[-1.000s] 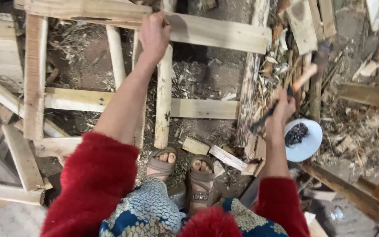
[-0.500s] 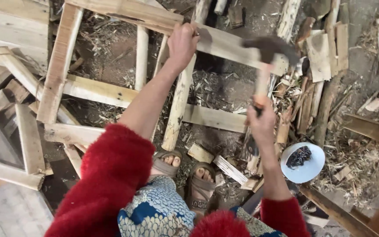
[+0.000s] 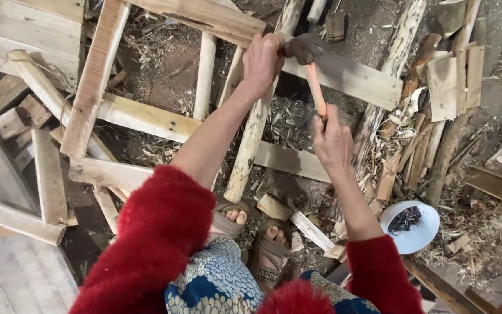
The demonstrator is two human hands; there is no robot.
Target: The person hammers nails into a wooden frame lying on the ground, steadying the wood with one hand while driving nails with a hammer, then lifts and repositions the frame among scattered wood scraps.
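right hand gripping hammer handle | left hand pinched on wooden frame rail beside hammer head | white bowl of dark nails right of frame, amid scraps

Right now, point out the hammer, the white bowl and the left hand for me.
hammer (image 3: 316, 87): head view, on the orange handle below the metal head.
white bowl (image 3: 425, 232): head view, on the bare inner wall.
left hand (image 3: 262, 58): head view, on the back of the hand.
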